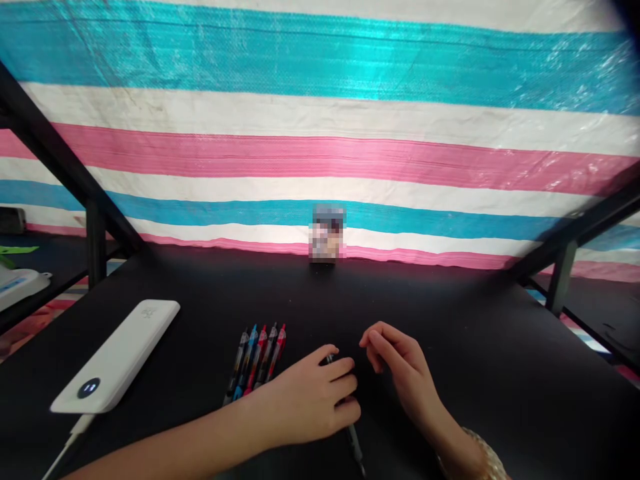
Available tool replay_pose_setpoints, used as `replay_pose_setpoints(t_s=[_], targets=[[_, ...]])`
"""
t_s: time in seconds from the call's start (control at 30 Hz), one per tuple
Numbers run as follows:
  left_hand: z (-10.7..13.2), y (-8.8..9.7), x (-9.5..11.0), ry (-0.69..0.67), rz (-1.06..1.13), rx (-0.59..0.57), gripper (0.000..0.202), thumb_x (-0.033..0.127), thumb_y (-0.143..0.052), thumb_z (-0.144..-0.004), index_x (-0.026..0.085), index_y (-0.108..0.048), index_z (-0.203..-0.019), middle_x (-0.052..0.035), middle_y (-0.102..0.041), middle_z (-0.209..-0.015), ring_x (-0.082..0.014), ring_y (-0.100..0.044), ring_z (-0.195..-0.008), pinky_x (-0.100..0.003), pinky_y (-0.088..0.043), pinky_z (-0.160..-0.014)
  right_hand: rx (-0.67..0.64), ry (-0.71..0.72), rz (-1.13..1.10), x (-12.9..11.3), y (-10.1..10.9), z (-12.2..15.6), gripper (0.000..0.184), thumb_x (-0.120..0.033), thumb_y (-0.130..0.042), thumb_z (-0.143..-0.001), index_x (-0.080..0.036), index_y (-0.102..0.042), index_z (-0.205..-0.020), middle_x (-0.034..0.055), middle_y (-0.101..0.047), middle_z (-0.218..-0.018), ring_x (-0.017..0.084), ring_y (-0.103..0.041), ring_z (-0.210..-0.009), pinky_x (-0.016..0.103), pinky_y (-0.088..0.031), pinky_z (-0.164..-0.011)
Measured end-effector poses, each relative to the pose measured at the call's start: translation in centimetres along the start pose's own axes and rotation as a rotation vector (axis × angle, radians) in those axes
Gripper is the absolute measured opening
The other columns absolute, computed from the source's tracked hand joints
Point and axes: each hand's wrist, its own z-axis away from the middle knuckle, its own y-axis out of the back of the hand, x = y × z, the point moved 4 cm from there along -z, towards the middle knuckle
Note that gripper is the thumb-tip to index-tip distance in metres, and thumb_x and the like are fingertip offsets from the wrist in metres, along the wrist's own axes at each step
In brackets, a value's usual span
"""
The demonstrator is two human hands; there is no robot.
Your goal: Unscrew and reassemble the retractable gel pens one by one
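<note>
My left hand (320, 395) is closed over a dark pen (355, 445) with a clear barrel, whose one end shows by the thumb and the other below the palm. My right hand (395, 353) hovers just right of it, fingers curled in and thumb against them, with nothing visible in them. Left of my left hand lies a row of several click pens (257, 357) with black, blue and red parts, side by side. My left forearm and hand cover part of their lower ends.
A white power bank (117, 357) with a plugged-in cable (70, 440) lies on the black table (225, 280) at the left. At the back edge stands a small pixelated object (327, 235). Striped sheeting (320, 157) hangs behind, between black frame bars (75, 160).
</note>
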Motion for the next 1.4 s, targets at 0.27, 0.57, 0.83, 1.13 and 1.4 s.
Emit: replay_pose_setpoints(t_s=[0.27, 0.57, 0.83, 1.13, 1.4], targets=[[1.0, 1.4, -2.3, 0.060, -0.138, 0.072, 0.015, 0.010, -0.054, -0.097, 0.016, -0.067, -0.096, -0.0037, -0.067, -0.083, -0.0215, -0.062, -0.082, -0.042, -0.048, -0.094, -0.050, -0.014, 0.056, 0.5, -0.1, -0.2, 0.034, -0.046, -0.055, -0.098, -0.017, -0.066, -0.082, -0.0033, -0.050, -0.061, 0.014, -0.044, -0.057, 0.028, -0.034, -0.056], [2.2, 4.9, -4.2, 0.155, -0.365, 0.192, 0.025, 0.005, -0.041, -0.099, 0.011, -0.065, -0.102, -0.0090, -0.072, -0.084, -0.0235, -0.066, -0.074, -0.037, -0.046, -0.066, -0.414, -0.033, 0.290, 0.2, -2.1, 0.7, 0.044, -0.044, -0.039, -0.108, -0.018, -0.062, -0.082, -0.0025, -0.053, -0.065, 0.014, -0.047, -0.060, 0.026, -0.037, -0.059], [2.2, 3.9, -3.4, 0.166, -0.319, 0.182, 0.029, 0.008, -0.035, -0.101, 0.009, -0.064, -0.104, -0.0068, -0.072, -0.079, -0.0216, -0.068, -0.071, -0.033, -0.045, -0.062, -0.391, -0.053, 0.250, 0.5, -2.0, 0.7, 0.043, -0.050, -0.041, -0.106, -0.017, -0.063, -0.088, -0.0046, -0.047, -0.061, 0.013, -0.042, -0.057, 0.025, -0.034, -0.057], [2.7, 2.2, -3.4, 0.335, -0.137, 0.091, 0.024, 0.002, -0.042, -0.088, 0.014, -0.063, -0.089, -0.0069, -0.070, -0.074, -0.0244, -0.066, -0.060, -0.033, -0.044, -0.050, -0.307, 0.082, 0.391, 0.8, -2.6, 0.7, 0.034, -0.037, -0.048, -0.105, -0.018, -0.061, -0.079, -0.0033, -0.047, -0.066, 0.013, -0.041, -0.059, 0.026, -0.032, -0.056], [3.3, 4.2, -4.6, 0.493, 0.109, 0.095, 0.018, 0.013, -0.048, -0.097, 0.019, -0.064, -0.102, -0.0013, -0.073, -0.082, -0.0195, -0.071, -0.067, -0.029, -0.050, -0.058, -0.210, 0.122, 0.364, 0.4, -1.9, 0.9, 0.026, -0.034, -0.051, -0.101, -0.017, -0.067, -0.091, -0.0023, -0.051, -0.065, 0.015, -0.048, -0.058, 0.027, -0.036, -0.056]])
